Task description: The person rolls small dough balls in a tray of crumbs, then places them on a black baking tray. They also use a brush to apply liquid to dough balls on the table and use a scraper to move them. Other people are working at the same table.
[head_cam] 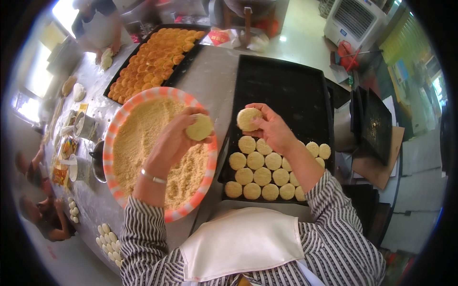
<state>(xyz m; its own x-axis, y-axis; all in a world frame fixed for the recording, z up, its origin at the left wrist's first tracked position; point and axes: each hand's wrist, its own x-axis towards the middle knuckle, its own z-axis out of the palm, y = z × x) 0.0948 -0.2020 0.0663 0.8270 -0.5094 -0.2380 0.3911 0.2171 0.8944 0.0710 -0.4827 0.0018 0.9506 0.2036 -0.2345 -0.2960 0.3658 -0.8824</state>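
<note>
My left hand point(175, 134) holds a round, flat dough cake point(199, 127) above the right side of a wide basin point(108, 157) with an orange and white rim. Loose pale crumbs or seeds point(143, 132) fill much of that basin. Over the black baking tray point(282, 85), my right hand point(270, 127) grips another flat cake point(249, 119), its surface coated with pale bits. Rows of similar coated cakes point(255, 160) lie on the near half of the tray, some hidden behind my right forearm.
A tray of browned pastries point(150, 60) stands beyond the basin. At left are metal containers point(83, 125), a white jug point(76, 168) and small dough pieces point(108, 241). A person point(96, 25) handles dough at the far left; other people point(43, 214) are at the left edge. Dark trays point(377, 125) lean at right.
</note>
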